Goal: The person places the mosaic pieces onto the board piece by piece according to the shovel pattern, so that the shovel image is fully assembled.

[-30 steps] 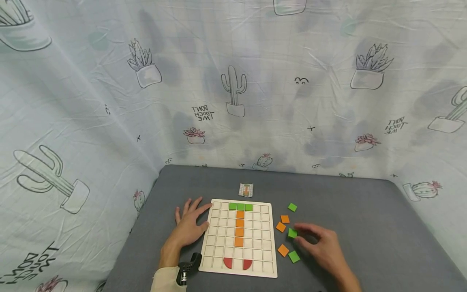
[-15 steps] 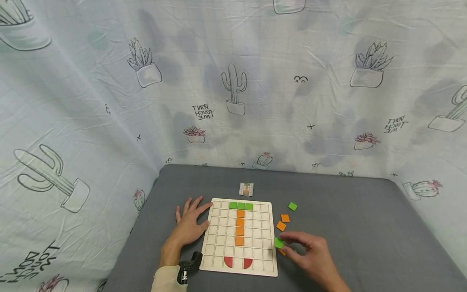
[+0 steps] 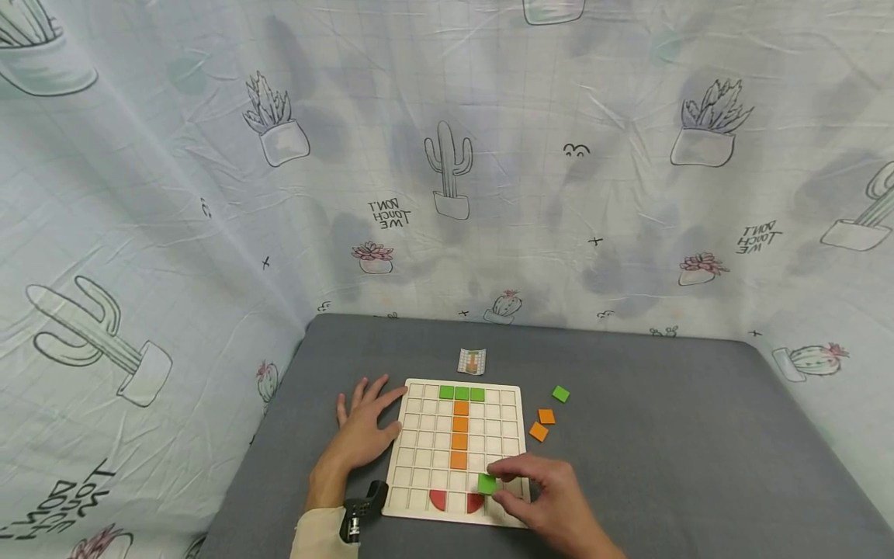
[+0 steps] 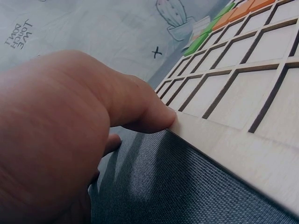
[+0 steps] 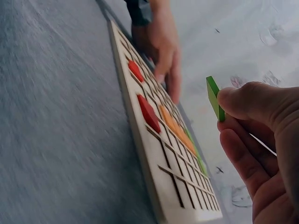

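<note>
A pale wooden grid board (image 3: 423, 456) lies on the table. Three green square tiles (image 3: 462, 394) fill part of its far row, and a column of orange tiles (image 3: 459, 425) runs down from them. Two red quarter-round tiles (image 3: 438, 500) sit in the near row, the right one partly covered. My right hand (image 3: 548, 497) pinches a green square tile (image 5: 214, 99) between thumb and fingers, above the board's near right part. My left hand (image 3: 362, 435) rests at the board's left edge, thumb and index fingertip touching the rim, fingers spread.
Right of the board lie two loose orange tiles (image 3: 538, 432) and one green tile (image 3: 561, 394). Behind the board is a small printed card (image 3: 472, 362) with a grid picture. A cactus-print curtain (image 3: 517, 194) hangs behind the grey table (image 3: 670, 435).
The right hand has picked up a green tile from the table and carried it left over the board. My left hand has stayed at the rim.
</note>
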`<move>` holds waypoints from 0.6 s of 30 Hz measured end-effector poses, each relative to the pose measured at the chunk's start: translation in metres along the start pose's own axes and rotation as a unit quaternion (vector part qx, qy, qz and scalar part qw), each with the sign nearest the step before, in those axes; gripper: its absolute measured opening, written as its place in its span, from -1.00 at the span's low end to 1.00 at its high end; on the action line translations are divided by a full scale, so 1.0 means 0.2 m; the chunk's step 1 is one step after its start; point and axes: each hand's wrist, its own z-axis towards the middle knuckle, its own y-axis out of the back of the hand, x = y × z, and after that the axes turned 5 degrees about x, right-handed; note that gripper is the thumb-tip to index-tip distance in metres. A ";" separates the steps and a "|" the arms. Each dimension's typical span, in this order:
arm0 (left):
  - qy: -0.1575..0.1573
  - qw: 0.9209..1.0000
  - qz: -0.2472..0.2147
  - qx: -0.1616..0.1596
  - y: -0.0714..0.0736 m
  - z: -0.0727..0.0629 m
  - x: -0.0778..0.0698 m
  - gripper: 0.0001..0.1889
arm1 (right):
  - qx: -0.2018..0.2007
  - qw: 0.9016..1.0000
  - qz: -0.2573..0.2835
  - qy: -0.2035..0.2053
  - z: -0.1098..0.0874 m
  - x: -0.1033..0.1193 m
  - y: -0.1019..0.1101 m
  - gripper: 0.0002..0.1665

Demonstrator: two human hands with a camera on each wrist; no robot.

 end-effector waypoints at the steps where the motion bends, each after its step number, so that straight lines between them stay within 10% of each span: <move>1: 0.000 1.000 -0.001 0.000 0.00 0.00 0.00 -0.35 | 0.004 1.000 0.007 0.006 0.00 0.00 -0.01 -0.70; 18: 0.005 1.000 0.002 0.002 0.00 0.00 0.01 -0.35 | 0.056 0.998 -0.001 0.035 0.04 -0.07 -0.20 -0.62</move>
